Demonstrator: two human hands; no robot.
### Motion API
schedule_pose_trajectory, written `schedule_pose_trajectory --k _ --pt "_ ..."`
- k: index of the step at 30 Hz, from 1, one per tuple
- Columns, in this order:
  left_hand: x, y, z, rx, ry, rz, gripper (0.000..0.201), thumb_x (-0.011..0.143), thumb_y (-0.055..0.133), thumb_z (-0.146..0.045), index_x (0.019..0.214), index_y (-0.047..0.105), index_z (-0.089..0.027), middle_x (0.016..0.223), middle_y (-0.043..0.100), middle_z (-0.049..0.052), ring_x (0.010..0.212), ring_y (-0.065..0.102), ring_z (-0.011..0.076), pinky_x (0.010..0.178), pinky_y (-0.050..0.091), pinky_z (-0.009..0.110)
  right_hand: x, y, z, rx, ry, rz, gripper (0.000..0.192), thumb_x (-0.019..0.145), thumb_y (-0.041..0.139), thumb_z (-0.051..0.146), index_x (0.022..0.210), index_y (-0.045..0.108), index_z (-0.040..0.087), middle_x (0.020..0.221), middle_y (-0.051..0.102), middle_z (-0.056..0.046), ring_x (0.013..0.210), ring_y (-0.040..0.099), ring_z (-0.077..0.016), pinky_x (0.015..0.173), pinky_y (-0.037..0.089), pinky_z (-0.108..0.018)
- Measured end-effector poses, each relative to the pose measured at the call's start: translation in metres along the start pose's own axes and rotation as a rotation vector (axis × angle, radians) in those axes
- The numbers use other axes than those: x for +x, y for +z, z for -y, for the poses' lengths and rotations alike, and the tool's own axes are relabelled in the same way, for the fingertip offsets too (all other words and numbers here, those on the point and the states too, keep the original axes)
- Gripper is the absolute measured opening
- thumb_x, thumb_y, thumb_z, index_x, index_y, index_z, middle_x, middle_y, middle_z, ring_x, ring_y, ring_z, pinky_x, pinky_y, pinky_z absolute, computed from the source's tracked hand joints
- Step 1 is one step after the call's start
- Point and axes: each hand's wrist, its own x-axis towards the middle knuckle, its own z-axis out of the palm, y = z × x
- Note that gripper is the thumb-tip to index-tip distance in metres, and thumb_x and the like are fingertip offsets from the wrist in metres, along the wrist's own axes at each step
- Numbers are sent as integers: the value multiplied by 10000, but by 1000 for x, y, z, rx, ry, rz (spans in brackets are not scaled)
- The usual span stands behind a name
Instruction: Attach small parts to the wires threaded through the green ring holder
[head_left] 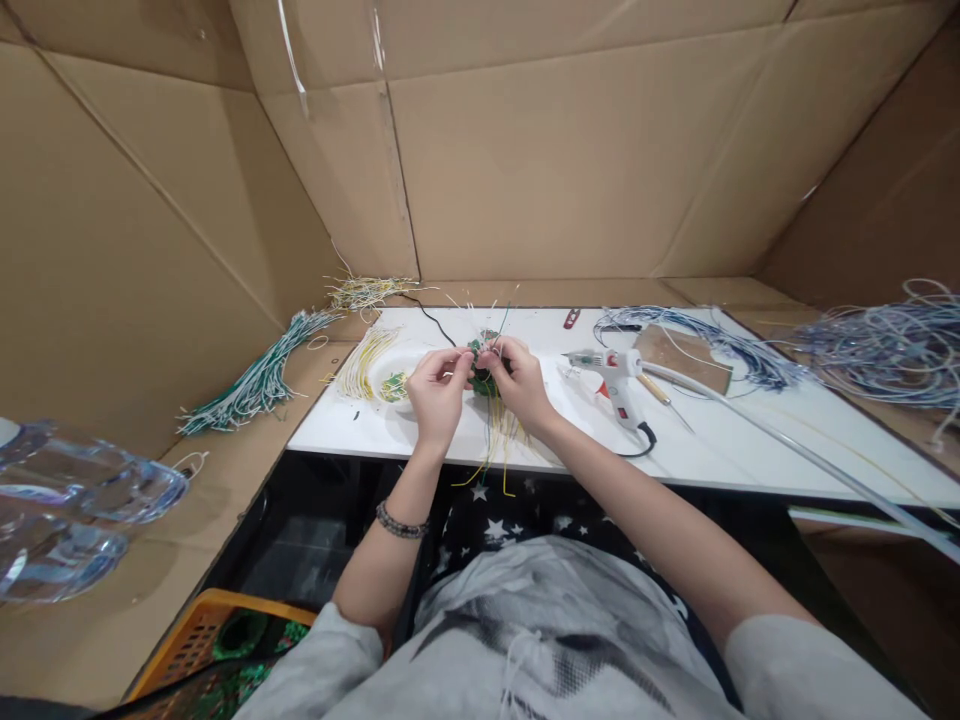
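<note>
My left hand [439, 395] and my right hand [519, 380] meet above the white board, fingertips pinched close together on thin wires. Between and below them is a small dark-green piece [489, 380], partly hidden by my fingers. White and green wires stick up from it, and yellow wires [504, 440] hang down over the board's front edge. Exactly which wire each hand pinches is too small to tell. To the left of my left hand lie a small green piece with yellow wires [394, 386] and a fan of loose yellow wires [366, 365].
A white glue gun [616, 375] lies right of my hands, near a yellow-handled pointed tool [656, 390]. Blue-white wires [739, 350] lie beyond it. Green-white wires [262, 370] and clear plastic bottles [82, 480] are at left. An orange basket [217, 605] stands below. Cardboard walls [570, 160] enclose the board.
</note>
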Motion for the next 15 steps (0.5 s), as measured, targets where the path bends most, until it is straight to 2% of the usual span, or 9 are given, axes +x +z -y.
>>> schedule_pose_trajectory --k 4,9,13,15 --pt "1 1 -5 -28 -37 -31 304 828 814 -488 863 739 -195 875 747 67 621 672 147 495 556 277 0 0 -1 -15 -18 -18 244 1048 503 383 835 534 268 880 689 -50 927 660 -246 905 526 -425" --pt "1 0 -15 14 29 -45 274 858 779 -472 901 731 -205 899 716 49 655 670 141 502 539 246 -1 0 -1 -35 -28 -18 239 1048 502 364 829 522 270 871 686 -48 915 660 -246 906 531 -433" --pt "1 -3 -16 116 55 -18 99 899 694 -311 896 711 -214 859 706 32 583 621 126 509 497 260 -1 0 0 -33 -21 -23 248 1053 492 386 838 534 269 877 683 -41 940 662 -234 925 527 -424" --pt "4 -10 -18 236 106 79 78 877 649 -198 819 690 -229 795 689 22 578 604 145 553 504 292 -1 0 0 -31 -14 -25 252 1053 487 395 844 543 266 878 683 -39 940 662 -230 917 528 -423"
